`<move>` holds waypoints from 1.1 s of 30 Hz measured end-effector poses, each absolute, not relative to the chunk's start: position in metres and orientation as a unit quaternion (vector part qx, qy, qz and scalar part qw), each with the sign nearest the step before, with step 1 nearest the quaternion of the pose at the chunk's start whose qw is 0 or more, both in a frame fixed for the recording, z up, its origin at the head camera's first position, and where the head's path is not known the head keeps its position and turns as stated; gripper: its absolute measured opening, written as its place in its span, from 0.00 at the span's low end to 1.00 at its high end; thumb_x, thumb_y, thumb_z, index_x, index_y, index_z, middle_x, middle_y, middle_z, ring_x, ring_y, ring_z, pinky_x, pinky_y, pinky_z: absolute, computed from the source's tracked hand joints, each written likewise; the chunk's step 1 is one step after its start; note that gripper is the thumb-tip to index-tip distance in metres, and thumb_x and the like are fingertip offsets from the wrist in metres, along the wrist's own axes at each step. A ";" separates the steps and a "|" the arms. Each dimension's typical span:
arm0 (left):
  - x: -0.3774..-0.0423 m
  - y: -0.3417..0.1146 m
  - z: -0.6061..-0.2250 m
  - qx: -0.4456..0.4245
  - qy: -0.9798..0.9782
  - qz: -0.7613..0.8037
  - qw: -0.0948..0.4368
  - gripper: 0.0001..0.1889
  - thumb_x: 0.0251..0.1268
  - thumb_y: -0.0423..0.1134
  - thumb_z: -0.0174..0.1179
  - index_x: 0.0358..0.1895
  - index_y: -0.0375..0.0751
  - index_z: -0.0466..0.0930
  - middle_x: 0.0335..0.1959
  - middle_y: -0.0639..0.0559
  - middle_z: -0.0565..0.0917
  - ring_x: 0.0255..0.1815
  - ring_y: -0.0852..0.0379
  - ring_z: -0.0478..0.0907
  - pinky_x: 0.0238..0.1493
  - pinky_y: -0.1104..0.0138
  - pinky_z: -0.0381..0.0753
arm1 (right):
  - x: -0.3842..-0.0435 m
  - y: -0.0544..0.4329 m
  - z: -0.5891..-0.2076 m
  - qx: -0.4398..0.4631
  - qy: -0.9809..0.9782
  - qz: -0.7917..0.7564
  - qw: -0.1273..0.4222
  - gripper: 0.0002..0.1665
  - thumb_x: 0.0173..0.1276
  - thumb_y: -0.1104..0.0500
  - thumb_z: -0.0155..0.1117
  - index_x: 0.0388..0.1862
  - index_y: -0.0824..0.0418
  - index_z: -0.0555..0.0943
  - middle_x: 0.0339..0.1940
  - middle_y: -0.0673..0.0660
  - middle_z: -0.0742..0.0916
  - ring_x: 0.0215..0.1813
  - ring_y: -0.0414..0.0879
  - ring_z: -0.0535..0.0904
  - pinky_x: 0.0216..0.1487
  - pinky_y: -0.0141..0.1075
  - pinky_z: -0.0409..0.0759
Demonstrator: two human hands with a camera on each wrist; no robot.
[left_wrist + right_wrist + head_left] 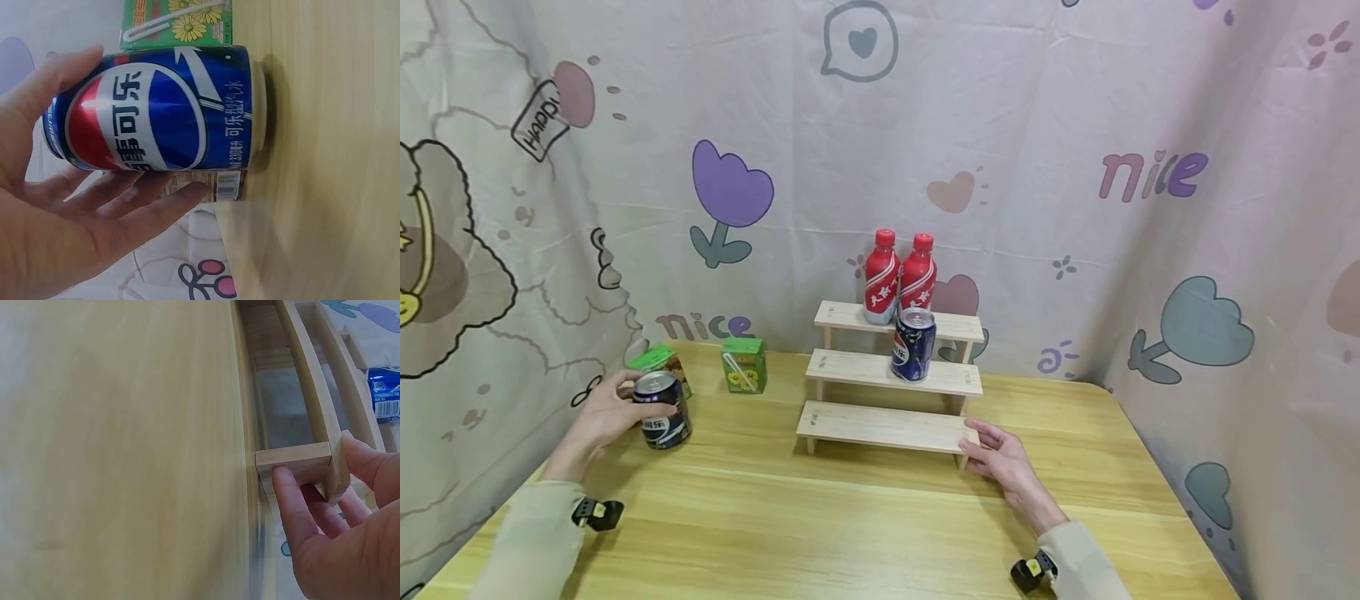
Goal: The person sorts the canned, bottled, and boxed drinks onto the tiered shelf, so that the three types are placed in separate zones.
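Observation:
At the left of the table, my left hand [612, 409] grips a blue soda can [662, 423], thumb on one side and fingers on the other. The left wrist view shows this can [169, 112] upright, close over the tabletop. My right hand [1006, 462] holds the right end of the lowest step of a three-step wooden display stand [880, 427]. In the right wrist view the thumb lies on the step's top and a finger presses its leg [294, 457]. A second blue can [913, 346] stands on the middle step.
Two red bottles [882, 279] stand side by side on the top step. A green drink carton [744, 367] with a straw sits left of the stand. Another green-topped carton [655, 358] is partly hidden behind the gripped can. A patterned curtain [1030, 108] hangs behind the wooden table [820, 533].

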State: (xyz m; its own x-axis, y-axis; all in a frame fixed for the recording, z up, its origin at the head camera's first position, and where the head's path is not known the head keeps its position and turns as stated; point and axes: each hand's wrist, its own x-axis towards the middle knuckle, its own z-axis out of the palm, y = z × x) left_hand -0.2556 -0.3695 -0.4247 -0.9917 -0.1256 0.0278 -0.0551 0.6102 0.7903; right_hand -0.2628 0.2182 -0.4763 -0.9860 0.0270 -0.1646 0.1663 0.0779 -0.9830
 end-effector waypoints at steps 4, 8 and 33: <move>-0.257 -0.366 -0.421 0.055 -0.893 -0.444 0.050 0.53 0.54 0.53 0.73 0.73 0.28 0.51 0.67 0.18 0.58 0.63 0.25 0.63 0.46 0.57 0.77 | -0.263 0.217 -0.476 0.065 0.730 -0.678 0.053 0.31 0.64 0.63 0.69 0.67 0.63 0.74 0.60 0.67 0.80 0.43 0.44 0.85 0.45 0.41 0.86; -0.257 -0.358 -0.416 0.054 -0.889 -0.449 0.065 0.53 0.54 0.54 0.72 0.75 0.30 0.51 0.68 0.20 0.59 0.65 0.26 0.61 0.49 0.56 0.77 | -0.263 0.216 -0.477 0.064 0.730 -0.679 0.052 0.31 0.64 0.63 0.69 0.67 0.63 0.74 0.60 0.67 0.81 0.43 0.45 0.85 0.45 0.41 0.86; -0.273 -0.298 -0.404 0.046 -0.826 -0.517 0.218 0.42 0.62 0.51 0.67 0.77 0.47 0.56 0.66 0.35 0.69 0.60 0.44 0.69 0.61 0.41 0.71 | -0.262 0.217 -0.476 0.062 0.737 -0.672 0.048 0.30 0.65 0.62 0.69 0.66 0.63 0.74 0.61 0.68 0.80 0.44 0.45 0.85 0.46 0.42 0.86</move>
